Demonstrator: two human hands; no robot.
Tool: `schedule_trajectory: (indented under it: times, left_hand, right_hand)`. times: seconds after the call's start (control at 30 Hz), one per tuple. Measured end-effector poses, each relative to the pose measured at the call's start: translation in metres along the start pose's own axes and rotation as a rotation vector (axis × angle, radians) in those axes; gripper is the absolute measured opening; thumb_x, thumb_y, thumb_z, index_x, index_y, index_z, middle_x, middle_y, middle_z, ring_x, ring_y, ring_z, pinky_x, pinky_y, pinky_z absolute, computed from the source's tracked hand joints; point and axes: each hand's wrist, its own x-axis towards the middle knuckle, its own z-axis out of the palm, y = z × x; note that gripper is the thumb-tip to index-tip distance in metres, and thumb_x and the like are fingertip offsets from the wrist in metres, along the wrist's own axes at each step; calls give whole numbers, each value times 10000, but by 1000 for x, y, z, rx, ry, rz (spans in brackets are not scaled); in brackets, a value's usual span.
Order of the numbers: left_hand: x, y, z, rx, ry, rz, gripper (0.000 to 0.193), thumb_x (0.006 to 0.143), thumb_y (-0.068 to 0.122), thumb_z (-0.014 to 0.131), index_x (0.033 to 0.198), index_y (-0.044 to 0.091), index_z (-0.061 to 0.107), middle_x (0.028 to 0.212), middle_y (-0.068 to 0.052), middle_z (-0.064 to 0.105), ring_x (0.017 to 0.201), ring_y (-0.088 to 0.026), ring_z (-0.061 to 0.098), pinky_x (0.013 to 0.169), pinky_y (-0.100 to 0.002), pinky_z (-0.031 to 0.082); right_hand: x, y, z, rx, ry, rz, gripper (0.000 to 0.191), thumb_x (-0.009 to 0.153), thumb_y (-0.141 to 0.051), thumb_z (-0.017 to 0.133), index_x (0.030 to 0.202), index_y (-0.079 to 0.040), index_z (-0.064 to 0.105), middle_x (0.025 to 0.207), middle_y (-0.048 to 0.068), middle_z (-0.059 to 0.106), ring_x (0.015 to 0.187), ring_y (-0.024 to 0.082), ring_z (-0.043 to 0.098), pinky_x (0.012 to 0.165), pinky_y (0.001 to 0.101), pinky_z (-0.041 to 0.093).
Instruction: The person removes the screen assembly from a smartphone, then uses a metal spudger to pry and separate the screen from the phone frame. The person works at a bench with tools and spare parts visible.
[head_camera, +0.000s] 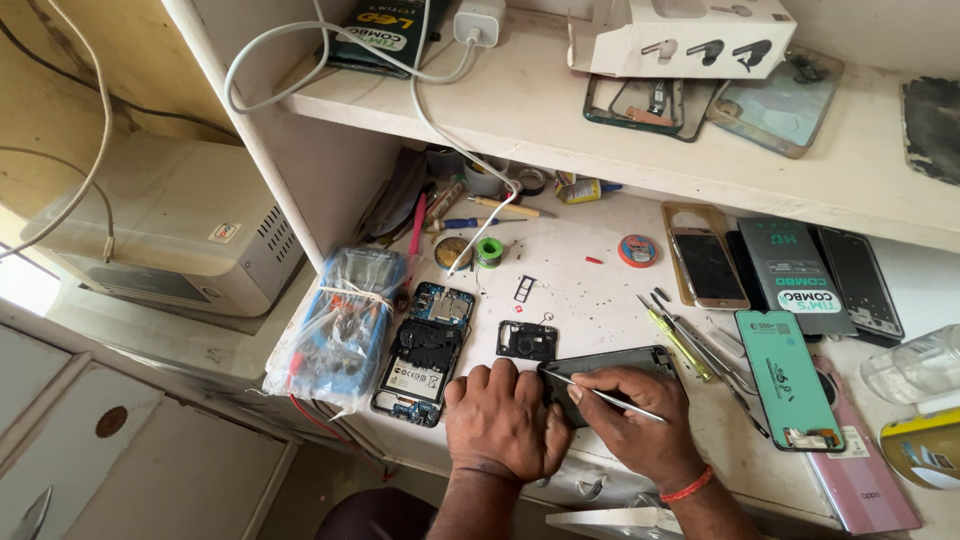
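Note:
My left hand (503, 420) presses down on the left end of a dark phone back frame (620, 362) at the front edge of the white workbench (590, 290). In my right hand (630, 425) I hold thin metal tweezers (605, 393), whose tip touches the frame near its left end. An opened phone with its circuit board showing (425, 352) lies just left of my hands. Just beyond my left hand lies a small black camera cover piece (526, 341).
A bagged tool kit (335, 330) lies at the bench's left edge. Screwdrivers and picks (695, 345), a green-backed screen (790, 378), other phones (706, 265) and a pink phone (865, 480) crowd the right. A shelf (560, 120) with boxes and cables overhangs the back.

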Motion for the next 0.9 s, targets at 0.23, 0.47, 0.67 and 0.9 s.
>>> schedule_trajectory:
  times: [0.23, 0.47, 0.67, 0.9]
  left_hand:
    - [0, 0, 0, 0, -20, -10, 287, 729, 418, 670, 776, 141, 613, 834, -101, 562, 778, -322, 558, 706, -512, 401]
    - [0, 0, 0, 3, -15, -8, 281, 721, 403, 672, 786, 136, 613, 845, -99, 568, 782, -320, 561, 707, -513, 408]
    - [1, 1, -1, -2, -40, -24, 262, 698, 383, 669, 781, 139, 617, 848, -96, 569, 790, -318, 564, 714, -510, 411]
    - [1, 1, -2, 18, -74, -35, 250, 700, 382, 652, 782, 148, 620, 834, -90, 556, 777, -302, 553, 718, -504, 405]
  right_hand:
    - [0, 0, 1, -6, -8, 69, 132, 798, -52, 809, 927, -27, 801, 843, 72, 825, 719, 99, 781, 640, 244, 627]
    - [-1, -3, 3, 1, 48, 48, 124, 799, -34, 805, 922, -27, 792, 831, 65, 817, 723, 89, 758, 634, 241, 601]
    - [-4, -1, 7, 28, 114, 66, 123, 793, -10, 801, 910, -28, 769, 862, 62, 814, 745, 84, 752, 649, 237, 605]
    - [-7, 1, 7, 45, 161, 59, 122, 799, -16, 797, 911, -31, 752, 862, 52, 805, 747, 70, 746, 640, 226, 602]
